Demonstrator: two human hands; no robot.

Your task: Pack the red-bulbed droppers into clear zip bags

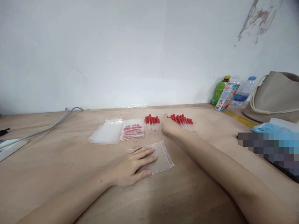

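My left hand [134, 166] lies flat with fingers spread on a clear zip bag [161, 157], holding it against the table. My right hand [170, 126] reaches forward among thin clear droppers with red bulbs; it is blurred and its fingers are mostly hidden. To its left lies a row of red-bulbed droppers [153, 123]. More droppers [182, 121] fan out on its right, partly behind the hand and forearm. Left of the rows is a stack of filled bags [132, 132] with red bulbs showing through. Beside that, several flat clear bags [108, 132] are stacked unevenly.
A grey cable [49, 127] crosses the wooden table [58, 168] at the left. Far right, against the wall, stand a green bottle [219, 91], a carton [224, 97] and a water bottle [244, 91], near a beige bag [275, 96]. A blue packet [273, 127] lies at the right.
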